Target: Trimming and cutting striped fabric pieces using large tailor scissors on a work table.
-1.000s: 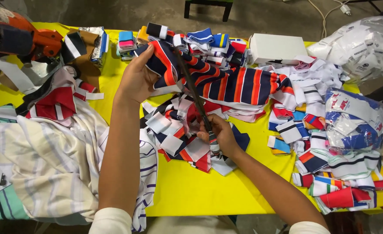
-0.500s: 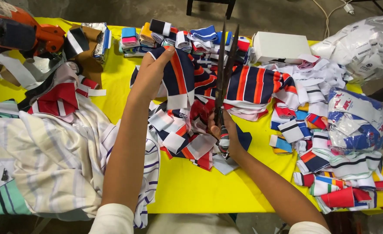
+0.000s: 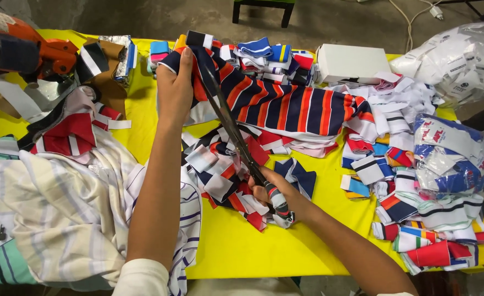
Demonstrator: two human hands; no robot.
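**Cutting striped knit on a crowded bench**

Yellow tabletop (image 3: 253, 252) carries everything, bare only along the near edge. Nearest on the left lies a heap of pale striped cloth (image 3: 61, 214), touching the person's left forearm. The right hand (image 3: 277, 196) is closed around the wrapped handles of long scissors (image 3: 236, 137), whose blades run up and away to the left; from this view they look nearly together, and I cannot tell whether fabric sits between them. Beneath that hand is a pile of cut scraps (image 3: 220, 175) in navy, red and white.

Farther out, the left hand (image 3: 175, 87) pinches the raised end of the navy, red and orange striped fabric (image 3: 291, 109), fingers clamped on it, the rest trailing right across the table. To cut well here, it seems best to keep that pinch firm so the knit stays taut against the blades, follow one stripe as a guide, and keep the thumb clear, since the blade passes just beside it.

At the right sit small folded striped pieces (image 3: 412, 219) and a clear bag of the same (image 3: 450, 159). Beyond them rest a white box (image 3: 354, 63), a row of folded collars (image 3: 264, 52), and a bag of white labels (image 3: 461, 57). An orange machine (image 3: 23, 49) stands far left.
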